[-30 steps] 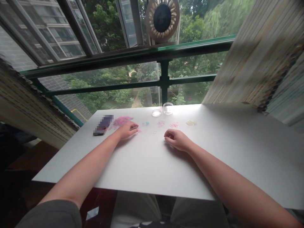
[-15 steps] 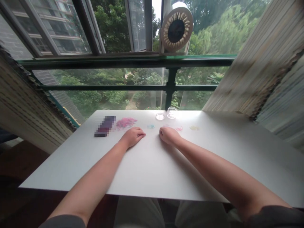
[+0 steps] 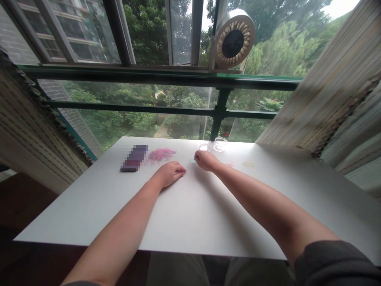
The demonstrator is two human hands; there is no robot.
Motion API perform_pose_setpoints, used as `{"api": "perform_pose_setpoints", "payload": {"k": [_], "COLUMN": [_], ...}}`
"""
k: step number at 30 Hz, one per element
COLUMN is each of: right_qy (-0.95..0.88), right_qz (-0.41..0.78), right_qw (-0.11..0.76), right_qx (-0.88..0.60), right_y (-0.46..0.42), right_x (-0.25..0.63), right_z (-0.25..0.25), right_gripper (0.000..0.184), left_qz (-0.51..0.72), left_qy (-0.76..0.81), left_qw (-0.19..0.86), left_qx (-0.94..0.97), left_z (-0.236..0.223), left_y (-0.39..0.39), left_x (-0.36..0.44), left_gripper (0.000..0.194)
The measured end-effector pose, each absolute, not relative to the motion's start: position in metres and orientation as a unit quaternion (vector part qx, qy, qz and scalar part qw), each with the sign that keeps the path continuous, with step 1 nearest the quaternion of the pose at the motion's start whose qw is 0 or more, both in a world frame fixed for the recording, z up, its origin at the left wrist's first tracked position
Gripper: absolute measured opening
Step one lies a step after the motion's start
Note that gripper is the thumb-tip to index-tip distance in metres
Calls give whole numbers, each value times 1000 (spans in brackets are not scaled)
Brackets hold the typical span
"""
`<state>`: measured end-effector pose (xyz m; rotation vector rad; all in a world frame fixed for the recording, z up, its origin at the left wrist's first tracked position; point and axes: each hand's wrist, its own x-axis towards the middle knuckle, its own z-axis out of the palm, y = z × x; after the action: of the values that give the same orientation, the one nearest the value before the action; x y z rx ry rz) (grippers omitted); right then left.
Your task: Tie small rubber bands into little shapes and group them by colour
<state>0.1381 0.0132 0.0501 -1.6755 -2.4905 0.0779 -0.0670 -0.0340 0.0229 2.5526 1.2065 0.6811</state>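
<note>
My right hand (image 3: 206, 160) is closed in a pinch over the small pale-blue pile (image 3: 192, 160), hiding most of it. My left hand (image 3: 171, 174) rests on the white table (image 3: 178, 214) with its fingers pressed together. Whatever either hand's fingertips may hold is too small to make out. Beyond the left hand lies a larger heap of tiny pink and purple pieces (image 3: 160, 155). A few pink pieces (image 3: 230, 164) show past my right wrist, and a small yellowish pile (image 3: 248, 163) lies farther right.
Two clear round containers, a shallow one (image 3: 205, 147) and a taller one (image 3: 220, 145), stand at the table's far edge. A dark pixelated rectangular object (image 3: 134, 158) lies at the left. Behind are a green railing (image 3: 178, 79), a round fan-like device (image 3: 234, 41) and curtains (image 3: 321, 79).
My right hand has moved left and away from me, onto the pale-blue pile. The left hand stays in about the same place on the table. The camera view has shifted slightly.
</note>
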Motion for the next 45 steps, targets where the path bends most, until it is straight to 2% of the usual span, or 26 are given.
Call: {"api": "perform_pose_setpoints", "payload": {"k": [9, 20, 33, 45], "right_qy": [-836, -847, -855, -879], "right_qz": [36, 26, 11, 7], "right_qw": [40, 32, 32, 8], "right_qx": [-546, -530, -517, -476], "right_y": [34, 39, 48, 55], "right_x": [132, 136, 133, 131], "right_z": [57, 58, 60, 56], "right_gripper": [20, 18, 22, 18], "left_qz": [283, 284, 286, 274], "left_qy": [427, 510, 510, 507], "left_qw": [190, 168, 171, 179], "left_qx": [838, 795, 793, 797], "left_z": [22, 31, 28, 34], "left_y": [-41, -42, -38, -41], "left_x": [-73, -93, -96, -93], "left_gripper": [32, 29, 30, 30]}}
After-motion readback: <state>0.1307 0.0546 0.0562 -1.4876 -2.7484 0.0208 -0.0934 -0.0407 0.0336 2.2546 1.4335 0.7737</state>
